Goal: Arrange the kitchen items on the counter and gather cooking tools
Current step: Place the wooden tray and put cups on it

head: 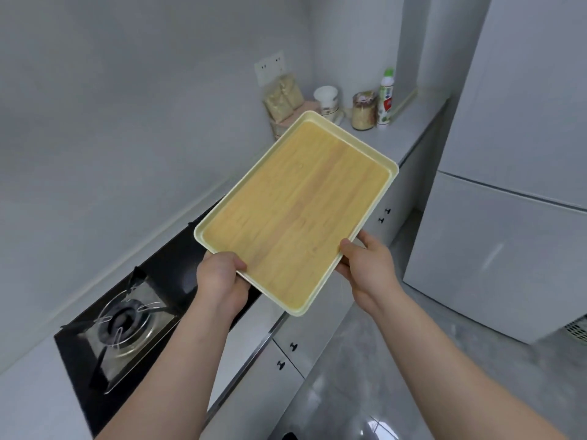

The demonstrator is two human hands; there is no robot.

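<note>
Tray [295,214] extending away, left hand [219,277], right hand [365,268] gripping near edge

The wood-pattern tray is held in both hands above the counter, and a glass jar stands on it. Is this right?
Not quite: the tray carries nothing. The head view shows the glass jar on the counter behind it. The left hand and right hand do hold the tray above the counter.

Left hand [220,274], right hand [365,265]: pinch grips.
</note>
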